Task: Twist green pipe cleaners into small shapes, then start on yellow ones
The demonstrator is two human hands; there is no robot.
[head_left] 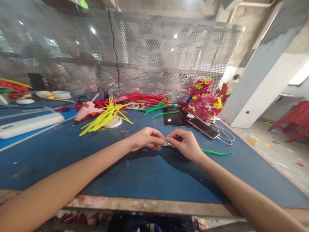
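My left hand (146, 138) and my right hand (184, 143) meet above the middle of the blue table (72, 154). Both are closed in a pinch on a green pipe cleaner (217, 153), whose free end trails to the right past my right wrist and lies on the table. The fingertips of the two hands almost touch where the wire's near end sits. Something pale and flat lies under the fingers; I cannot make out what it is.
Yellow pipe cleaners (106, 117) lie over a tape roll (113, 122), beside a pink glue gun (85, 109). Red and green pipe cleaners (149, 101), a pink-and-yellow flower bunch (205, 100), a phone (204, 128) with cable, a dark tablet (175, 117), and a perforated metal screen (169, 54) are behind.
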